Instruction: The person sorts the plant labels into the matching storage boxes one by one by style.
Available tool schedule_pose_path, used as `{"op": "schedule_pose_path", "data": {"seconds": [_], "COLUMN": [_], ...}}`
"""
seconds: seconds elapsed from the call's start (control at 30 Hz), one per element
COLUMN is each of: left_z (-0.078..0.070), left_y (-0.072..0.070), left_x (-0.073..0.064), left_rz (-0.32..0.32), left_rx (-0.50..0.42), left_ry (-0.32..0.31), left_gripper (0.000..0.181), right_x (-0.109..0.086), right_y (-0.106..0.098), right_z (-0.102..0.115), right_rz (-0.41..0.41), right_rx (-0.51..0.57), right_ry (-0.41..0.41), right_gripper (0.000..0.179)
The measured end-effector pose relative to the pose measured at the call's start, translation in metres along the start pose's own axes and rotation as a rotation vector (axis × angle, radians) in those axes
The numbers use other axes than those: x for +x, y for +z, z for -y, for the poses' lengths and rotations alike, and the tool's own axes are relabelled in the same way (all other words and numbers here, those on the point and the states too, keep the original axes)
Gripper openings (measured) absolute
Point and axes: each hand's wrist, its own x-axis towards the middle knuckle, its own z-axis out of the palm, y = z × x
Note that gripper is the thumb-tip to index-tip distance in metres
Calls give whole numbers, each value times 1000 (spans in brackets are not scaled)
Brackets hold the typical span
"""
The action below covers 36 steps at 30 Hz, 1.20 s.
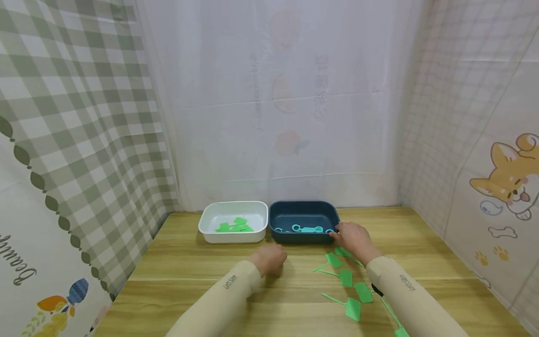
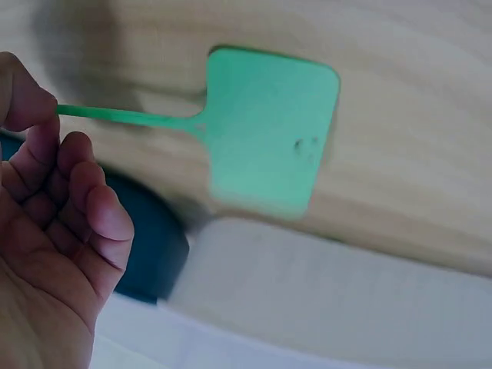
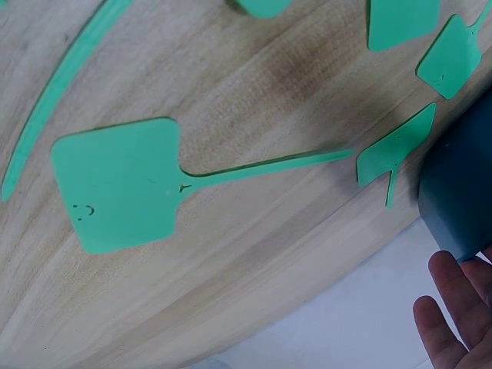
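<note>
On the wooden surface [image 1: 168,274], in the head view, we see a white bin [image 1: 233,238] beside a dark blue bin [image 1: 304,238]. Green tags in the white bin [image 1: 236,228] lie heaped, and cyan pieces [image 1: 307,229] lie in the dark one. Our left hand [image 1: 269,259], slightly blurred, is in front of the two bins; our right hand [image 1: 353,238] reaches to the dark bin's right end. Near that forearm, loose green tags [image 1: 346,278] are scattered on the surface.

In the left wrist view, our left thumb and forefinger pinch the stem of one green tag [image 2: 265,131], its flat plate pointing away from the hand, beside the white bin. We judge the step in hand to be carrying this tag to its matching pile; the next move calls for clearing the white rim, then loosening the pinch.

In the right wrist view, our right fingers [image 3: 459,296] are at the dark bin's corner, tips partly out of frame, so we cannot tell whether they grip anything. More loose tags spread nearby.
</note>
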Motion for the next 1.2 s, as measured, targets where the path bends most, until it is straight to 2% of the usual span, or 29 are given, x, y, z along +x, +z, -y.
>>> {"op": "schedule_pose_path", "data": {"seconds": [0.13,0.23,0.33,0.47,0.6,0.7,0.8,0.87,1.0,1.13,1.2], "left_z": [16,36,61,96,117,122,117,109,82,36,12], "left_y": [-15,-31,-49,-65,-61,-47,-28,-18,-3,2,5], "left_x": [-7,-11,-13,-16,-21,-26,-32,-33,-25,-14,-11], "left_rz": [-43,-94,-192,-361,-477,-462,-403,-389,-451,-479,-463], "left_rx": [3,-23,-68,-94,-38,-9,-7,-4,50,94,51], "left_ry": [16,4,-52,-145,-239,-321,-356,-324,-173,-4,82], "left_gripper": [14,16,16,13,6,6,11,11,8,9,12], "right_x": [0,0,1,1,0,0,0,0,0,-1,-1], "right_y": [0,0,0,0,-1,-1,-1,-1,-3,-3,-2], "right_z": [0,0,0,0,0,1,2,3,2,1,1], "right_rz": [-12,-14,-6,3,1,5,7,2,-21,-31,-28], "right_rx": [3,4,4,2,2,-1,-1,1,3,-5,-11], "right_ry": [-2,-4,0,4,6,6,1,-3,-8,-14,-11], "right_gripper": [27,27,28,28,26,26,27,29,31,28,27]}}
